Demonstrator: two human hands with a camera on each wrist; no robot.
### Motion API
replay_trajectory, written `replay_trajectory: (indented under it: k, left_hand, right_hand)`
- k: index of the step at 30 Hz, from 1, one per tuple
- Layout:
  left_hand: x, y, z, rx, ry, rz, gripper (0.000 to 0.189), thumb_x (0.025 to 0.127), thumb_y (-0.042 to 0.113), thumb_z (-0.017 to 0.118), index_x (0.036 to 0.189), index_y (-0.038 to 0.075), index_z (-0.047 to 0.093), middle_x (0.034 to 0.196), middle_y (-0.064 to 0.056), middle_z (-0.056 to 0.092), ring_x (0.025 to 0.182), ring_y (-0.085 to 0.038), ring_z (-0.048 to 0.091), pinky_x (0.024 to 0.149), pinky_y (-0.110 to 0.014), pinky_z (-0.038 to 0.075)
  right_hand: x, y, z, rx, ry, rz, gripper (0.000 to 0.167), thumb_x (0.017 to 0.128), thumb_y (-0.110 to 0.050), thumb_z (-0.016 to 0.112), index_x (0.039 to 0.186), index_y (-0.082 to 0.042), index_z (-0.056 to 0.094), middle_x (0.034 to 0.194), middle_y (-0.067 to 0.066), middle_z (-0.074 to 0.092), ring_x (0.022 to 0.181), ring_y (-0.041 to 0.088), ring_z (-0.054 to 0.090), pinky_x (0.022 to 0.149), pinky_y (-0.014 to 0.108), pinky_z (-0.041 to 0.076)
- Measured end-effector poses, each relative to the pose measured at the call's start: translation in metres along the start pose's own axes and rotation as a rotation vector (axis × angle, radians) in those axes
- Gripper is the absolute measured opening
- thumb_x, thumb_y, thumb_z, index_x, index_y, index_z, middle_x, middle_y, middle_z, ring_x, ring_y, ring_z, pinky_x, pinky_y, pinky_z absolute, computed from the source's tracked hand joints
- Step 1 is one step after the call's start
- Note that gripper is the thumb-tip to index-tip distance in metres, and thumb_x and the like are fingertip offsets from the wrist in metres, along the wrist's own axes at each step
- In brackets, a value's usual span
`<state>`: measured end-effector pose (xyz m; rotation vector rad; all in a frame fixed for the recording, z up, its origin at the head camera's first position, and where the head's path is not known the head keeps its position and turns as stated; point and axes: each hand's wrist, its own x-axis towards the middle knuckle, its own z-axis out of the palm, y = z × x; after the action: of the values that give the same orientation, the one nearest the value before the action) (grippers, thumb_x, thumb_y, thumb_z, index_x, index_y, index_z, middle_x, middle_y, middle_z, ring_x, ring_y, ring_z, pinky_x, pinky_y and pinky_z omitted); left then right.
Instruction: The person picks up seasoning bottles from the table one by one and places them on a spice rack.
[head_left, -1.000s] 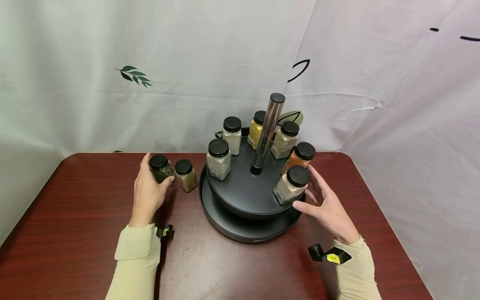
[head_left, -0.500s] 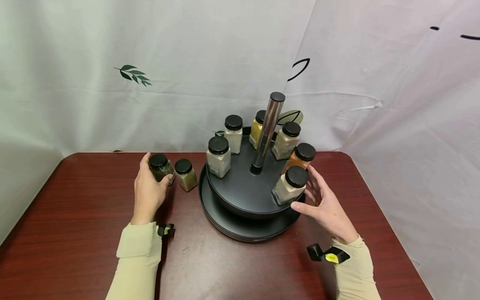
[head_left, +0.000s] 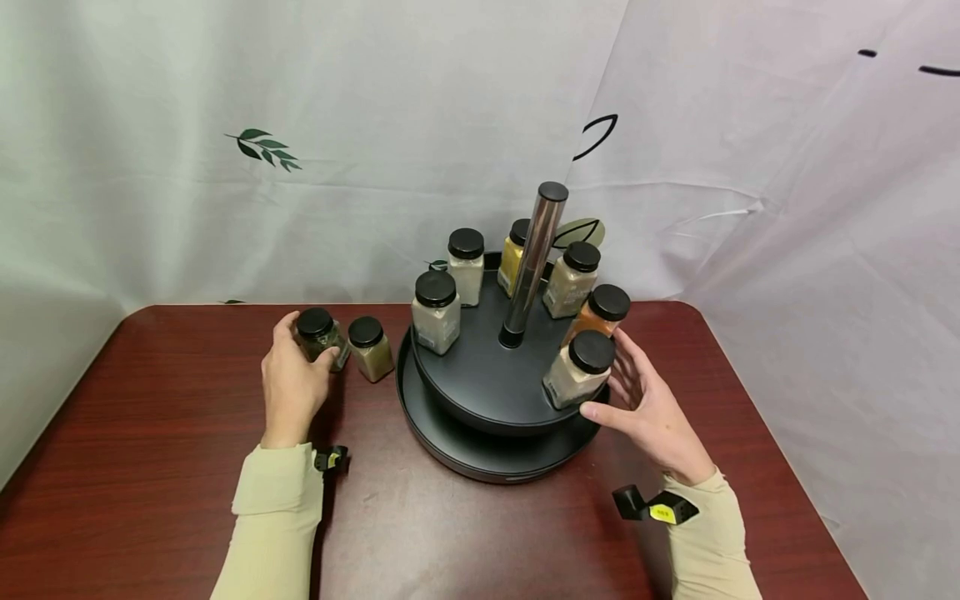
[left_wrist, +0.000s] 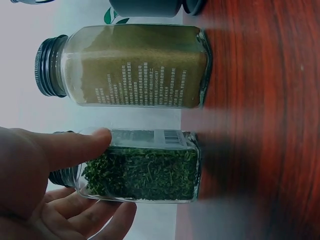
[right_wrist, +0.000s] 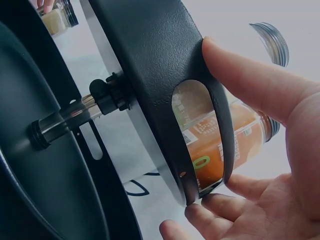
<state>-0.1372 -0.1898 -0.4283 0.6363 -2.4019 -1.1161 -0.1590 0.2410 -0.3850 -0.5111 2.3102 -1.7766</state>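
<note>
In the head view, my left hand grips a glass jar of dried green herbs with a black lid. Thumb and fingers lie on opposite sides of it, near its shoulder in the left wrist view. Close to its right stands a jar of olive-brown powder. My right hand holds the rim of the upper tier of a black two-tier spice rack, thumb and fingertips spread along the edge. Just inside that rim sit a jar of pale powder and a jar of orange spice.
More jars ring the upper tier: two pale ones at left, a yellow one behind the central post, and a tan one. The lower tier rests on the dark red table. A white curtain hangs behind.
The upper tier has turned slightly, its front-right jar shifting a little left. My left hand and the herb jar's lid have shifted slightly left. The right hand keeps its place on the rim.
</note>
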Motion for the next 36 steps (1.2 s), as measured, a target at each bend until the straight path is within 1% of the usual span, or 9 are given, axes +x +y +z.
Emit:
replay_trajectory:
  k: [4, 7, 13, 17, 21, 24, 29, 33, 36]
  left_hand:
    - [-0.001, 0.001, -0.002, 0.001, 0.025, 0.007, 0.066, 0.091, 0.010, 0.074, 0.148, 0.002, 0.041, 0.119, -0.028, 0.063, 0.111, -0.046, 0.057, 0.097, -0.058, 0.041]
    - [-0.002, 0.002, -0.005, -0.008, 0.046, 0.015, 0.064, 0.091, 0.010, 0.075, 0.146, 0.001, 0.043, 0.116, -0.028, 0.064, 0.109, -0.046, 0.058, 0.096, -0.057, 0.041]
    - [-0.003, 0.009, -0.013, -0.032, 0.072, 0.022, 0.064, 0.091, 0.010, 0.075, 0.146, 0.002, 0.044, 0.122, -0.025, 0.065, 0.111, -0.041, 0.062, 0.097, -0.053, 0.045]
    - [-0.005, 0.016, -0.020, -0.039, 0.096, 0.031, 0.065, 0.092, 0.012, 0.074, 0.148, 0.003, 0.043, 0.124, -0.022, 0.064, 0.107, -0.037, 0.063, 0.093, -0.049, 0.046]
    - [-0.009, 0.024, -0.026, -0.048, 0.123, 0.055, 0.064, 0.092, 0.011, 0.073, 0.148, 0.003, 0.042, 0.124, -0.021, 0.064, 0.101, -0.036, 0.061, 0.088, -0.047, 0.045]
    - [-0.011, 0.029, -0.031, -0.048, 0.144, 0.076, 0.065, 0.092, 0.012, 0.074, 0.148, 0.004, 0.043, 0.121, -0.021, 0.064, 0.097, -0.034, 0.060, 0.083, -0.043, 0.042]
    - [-0.016, 0.040, -0.040, -0.051, 0.176, 0.107, 0.065, 0.091, 0.013, 0.075, 0.148, 0.006, 0.045, 0.118, -0.016, 0.066, 0.093, -0.027, 0.057, 0.078, -0.032, 0.037]
    - [-0.021, 0.049, -0.047, -0.068, 0.184, 0.123, 0.065, 0.091, 0.013, 0.075, 0.148, 0.009, 0.045, 0.125, -0.011, 0.066, 0.098, -0.024, 0.060, 0.079, -0.023, 0.037]
    - [-0.025, 0.054, -0.051, -0.080, 0.198, 0.141, 0.065, 0.090, 0.013, 0.076, 0.147, 0.010, 0.046, 0.127, -0.009, 0.066, 0.101, -0.024, 0.061, 0.080, -0.020, 0.037]
  right_hand:
    - [0.000, 0.000, 0.000, -0.001, 0.000, -0.003, 0.100, 0.086, -0.002, 0.077, 0.162, -0.018, 0.014, 0.166, 0.008, 0.021, 0.150, 0.030, 0.025, 0.107, 0.013, 0.034]
    - [0.000, 0.000, 0.000, 0.004, -0.001, -0.002, 0.100, 0.086, -0.001, 0.077, 0.162, -0.018, 0.014, 0.166, 0.008, 0.021, 0.150, 0.030, 0.025, 0.107, 0.013, 0.034]
    - [-0.001, 0.001, -0.001, -0.005, -0.003, 0.010, 0.100, 0.087, -0.003, 0.077, 0.163, -0.020, 0.013, 0.166, 0.006, 0.020, 0.150, 0.031, 0.024, 0.108, 0.014, 0.033]
    - [-0.002, 0.001, -0.002, -0.014, -0.003, 0.021, 0.100, 0.088, -0.004, 0.077, 0.163, -0.020, 0.013, 0.166, 0.005, 0.019, 0.150, 0.030, 0.023, 0.109, 0.016, 0.033]
    - [-0.002, 0.002, -0.002, -0.015, -0.002, 0.021, 0.100, 0.088, -0.005, 0.077, 0.163, -0.020, 0.012, 0.166, 0.005, 0.019, 0.150, 0.030, 0.024, 0.110, 0.016, 0.033]
    - [-0.002, 0.002, -0.001, -0.010, -0.003, 0.014, 0.100, 0.087, -0.004, 0.077, 0.163, -0.019, 0.013, 0.166, 0.007, 0.020, 0.150, 0.031, 0.024, 0.109, 0.015, 0.033]
    - [-0.001, 0.002, -0.001, -0.008, -0.001, 0.007, 0.100, 0.087, -0.003, 0.077, 0.162, -0.018, 0.013, 0.166, 0.008, 0.021, 0.150, 0.032, 0.025, 0.108, 0.014, 0.034]
    - [-0.001, 0.002, -0.001, -0.012, -0.002, 0.009, 0.100, 0.087, -0.003, 0.077, 0.163, -0.018, 0.013, 0.165, 0.008, 0.021, 0.150, 0.032, 0.025, 0.108, 0.015, 0.034]
    - [-0.001, 0.002, -0.001, -0.015, -0.002, 0.010, 0.100, 0.087, -0.004, 0.077, 0.163, -0.019, 0.013, 0.165, 0.008, 0.022, 0.150, 0.031, 0.025, 0.109, 0.015, 0.034]
